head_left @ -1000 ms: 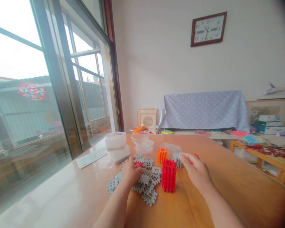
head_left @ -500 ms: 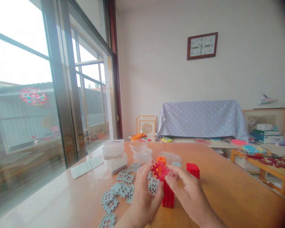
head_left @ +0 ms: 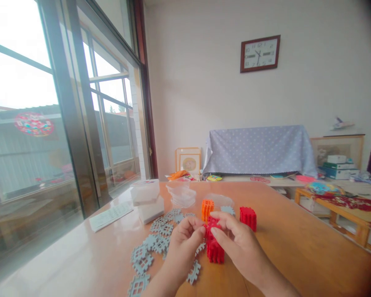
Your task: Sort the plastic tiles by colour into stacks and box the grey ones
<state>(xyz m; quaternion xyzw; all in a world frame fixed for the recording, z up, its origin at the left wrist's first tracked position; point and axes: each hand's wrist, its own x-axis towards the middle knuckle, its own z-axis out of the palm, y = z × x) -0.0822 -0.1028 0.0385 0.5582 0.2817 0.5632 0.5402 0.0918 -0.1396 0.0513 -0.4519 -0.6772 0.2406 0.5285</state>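
Note:
My left hand (head_left: 184, 239) is closed, thumb and forefinger pinching the left edge of a red interlocking plastic piece (head_left: 210, 227). From the other side my right hand (head_left: 238, 241) grips the same piece, which is partly covered by fingers. Just beneath it stands a stack of red pieces (head_left: 215, 252) on the table; whether the held piece touches the stack I cannot tell. An orange stack (head_left: 207, 209) rises right behind the hands. Grey window-shaped pieces (head_left: 139, 253) lie scattered left of my left hand, and one grey piece (head_left: 193, 272) lies near its wrist.
Another red stack (head_left: 248, 218) stands to the right on the brown table (head_left: 284, 247). Clear plastic containers (head_left: 181, 194), white boxes (head_left: 150, 209) and a printed sheet (head_left: 111, 215) sit toward the back left. A light blue piece (head_left: 227, 210) lies behind my right hand.
My left hand has gone from spread fingers to a pinch on the red piece. The piece has come down lower, nearer the red stack, and its face has turned.

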